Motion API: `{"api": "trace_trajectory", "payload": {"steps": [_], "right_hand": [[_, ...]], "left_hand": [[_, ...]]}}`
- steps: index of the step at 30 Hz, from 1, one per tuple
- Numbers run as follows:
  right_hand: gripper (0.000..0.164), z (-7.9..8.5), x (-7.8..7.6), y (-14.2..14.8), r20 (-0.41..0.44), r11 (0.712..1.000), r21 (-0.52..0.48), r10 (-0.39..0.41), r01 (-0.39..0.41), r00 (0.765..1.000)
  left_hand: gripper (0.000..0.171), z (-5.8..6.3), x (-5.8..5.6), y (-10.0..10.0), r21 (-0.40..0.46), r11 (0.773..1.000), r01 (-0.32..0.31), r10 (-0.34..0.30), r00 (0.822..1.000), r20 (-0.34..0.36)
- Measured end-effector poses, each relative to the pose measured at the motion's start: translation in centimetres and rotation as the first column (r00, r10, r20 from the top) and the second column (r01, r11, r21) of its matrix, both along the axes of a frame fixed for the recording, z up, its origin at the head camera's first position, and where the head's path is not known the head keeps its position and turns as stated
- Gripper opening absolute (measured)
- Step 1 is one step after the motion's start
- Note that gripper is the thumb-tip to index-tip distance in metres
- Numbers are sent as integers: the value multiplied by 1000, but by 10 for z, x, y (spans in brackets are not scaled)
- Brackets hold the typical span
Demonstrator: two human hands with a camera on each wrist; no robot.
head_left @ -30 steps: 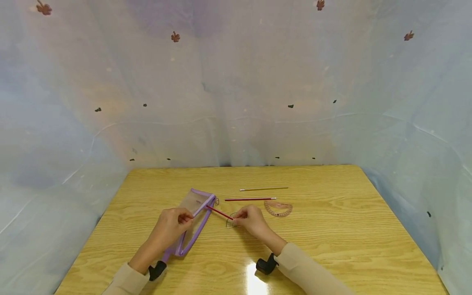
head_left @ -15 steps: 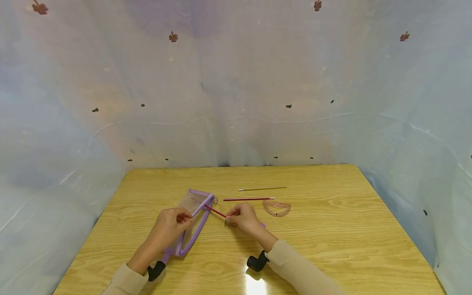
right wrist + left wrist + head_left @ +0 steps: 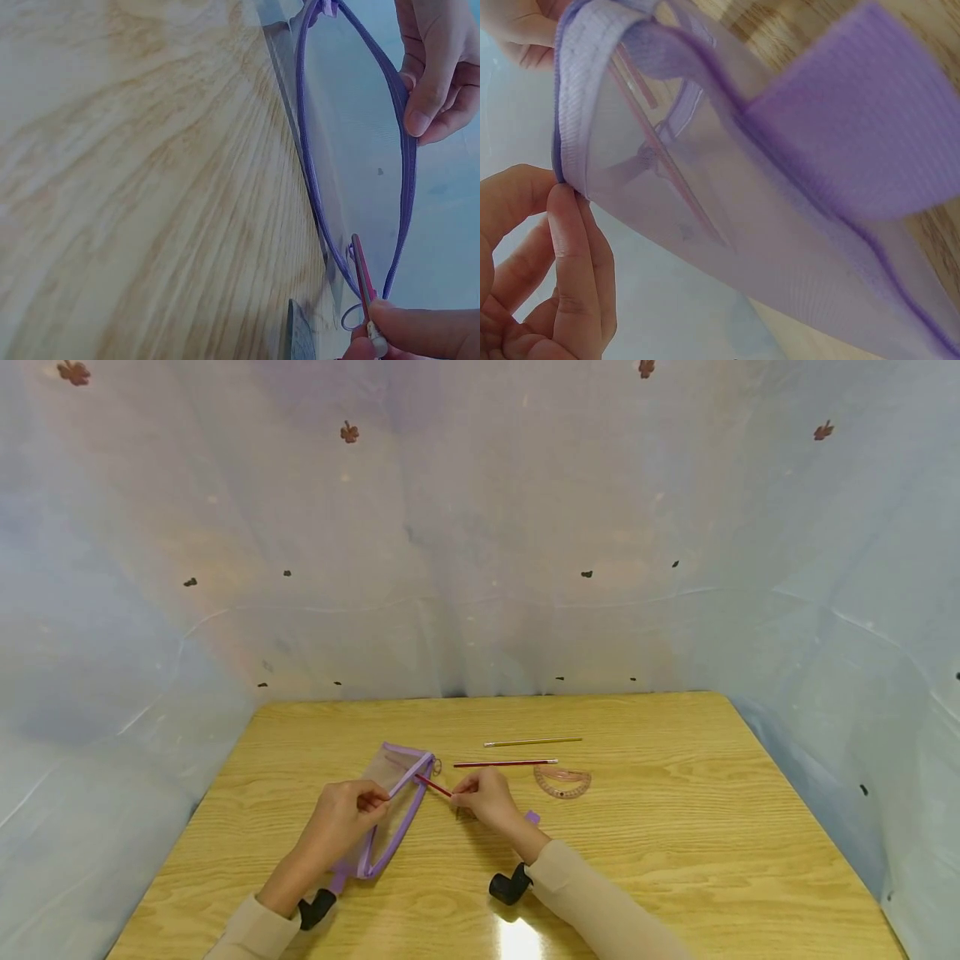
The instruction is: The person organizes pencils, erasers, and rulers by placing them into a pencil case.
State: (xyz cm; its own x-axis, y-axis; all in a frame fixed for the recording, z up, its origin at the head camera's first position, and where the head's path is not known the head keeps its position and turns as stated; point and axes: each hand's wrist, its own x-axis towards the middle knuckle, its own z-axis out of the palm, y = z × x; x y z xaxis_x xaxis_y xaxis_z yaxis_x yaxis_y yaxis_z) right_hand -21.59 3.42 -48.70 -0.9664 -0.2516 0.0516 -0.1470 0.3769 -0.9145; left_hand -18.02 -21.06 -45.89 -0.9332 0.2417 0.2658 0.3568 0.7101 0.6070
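My left hand (image 3: 341,818) pinches the zip edge of a see-through pencil case (image 3: 378,768) with purple trim, lifting one side of its mouth. In the right wrist view the mouth's purple rim (image 3: 302,127) forms a tall, wide gap. With thumb and fingers my right hand (image 3: 487,797) grips a red pencil (image 3: 435,786) near its white eraser end. The pencil's other end is inside the case, where the pencil (image 3: 664,157) shows through the mesh in the left wrist view. A purple tab (image 3: 532,817) peeks out behind the right wrist.
Another red pencil (image 3: 504,764) lies flat beyond the right hand, with a yellow pencil (image 3: 532,742) behind it. To their right is a clear pinkish protractor (image 3: 562,783). Partly cut off in the right wrist view is a translucent grey piece (image 3: 301,334) on the wooden table (image 3: 660,843).
My right hand has moved left toward the pencil case, sliding the red pencil farther into it. The purple tab has come into sight. My left hand keeps its hold on the edge.
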Motion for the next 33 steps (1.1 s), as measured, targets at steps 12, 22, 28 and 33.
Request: {"api": "trace_trajectory", "payload": {"steps": [12, 22, 28, 33], "right_hand": [[4, -3, -6, -9, 41, 998, -25, -62, 63, 997], [4, -9, -10, -18, 38, 995, -41, -90, 92, 995], [8, -14, -11, -22, -2, 992, -51, -115, 115, 993], [7, -13, -10, -24, -11, 991, -41, -127, 127, 992]], "left_hand": [[8, -1, 0, 1, 2, 1000, 4, -4, 1000, -26], [8, 0, -1, 2, 4, 1000, 12, -12, 999, -36], [3, -1, -2, 1, -5, 1000, 19, -19, 999, -32], [4, 0, -2, 2, -4, 1000, 23, -23, 999, -28]]}}
